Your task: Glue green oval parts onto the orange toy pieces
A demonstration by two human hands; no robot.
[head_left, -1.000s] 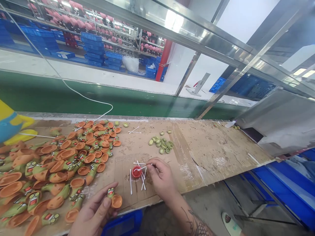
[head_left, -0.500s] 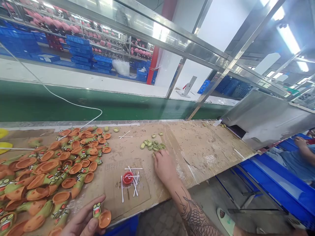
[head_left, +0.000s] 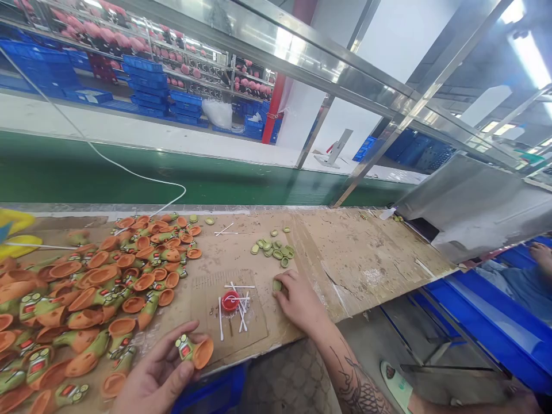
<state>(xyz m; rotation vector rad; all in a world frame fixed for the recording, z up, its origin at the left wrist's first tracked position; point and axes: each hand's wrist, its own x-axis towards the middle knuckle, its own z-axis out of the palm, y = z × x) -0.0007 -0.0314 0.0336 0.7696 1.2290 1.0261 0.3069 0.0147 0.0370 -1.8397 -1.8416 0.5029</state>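
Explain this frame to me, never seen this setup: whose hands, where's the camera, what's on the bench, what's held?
There is no machine here: a person works with bare hands, filmed from a head-worn camera looking down and forward. The left hand holds one orange-and-green toy piece. The right hand rests on the cardboard-covered bench, fingertips on a small green cap. On the bench lie a big pile of similar toy pieces, a cluster of green caps, and a red dish ringed by cotton swabs. Behind runs a green conveyor belt.
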